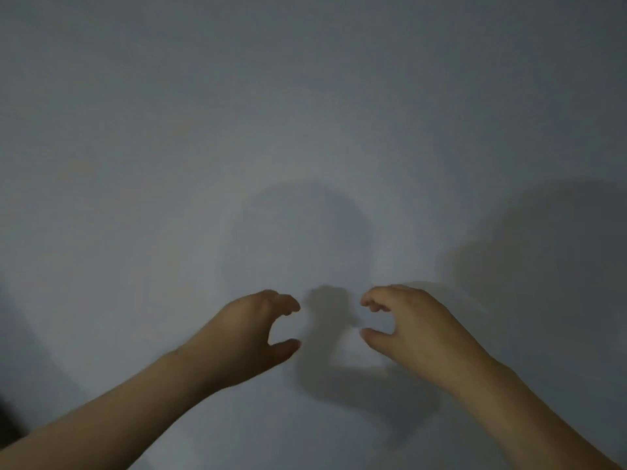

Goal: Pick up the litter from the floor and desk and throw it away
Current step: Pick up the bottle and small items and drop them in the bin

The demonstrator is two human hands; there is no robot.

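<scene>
Against a plain pale-grey surface (pixel 305 96), the left hand (pixel 244 330) and right hand (pixel 417 323) hover loosely curled, thumbs apart from fingers, pinching nothing, seemingly poised to grab; no litter shows anywhere.

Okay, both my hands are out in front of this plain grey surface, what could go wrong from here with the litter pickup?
1. The light is dim and the hands' dark shadow falls on the plain pale grey surface between them, so small litter there could be missed.
2. No litter is in view. The bare left hand and bare right hand curl around nothing, so a grab now would likely catch air.
</scene>
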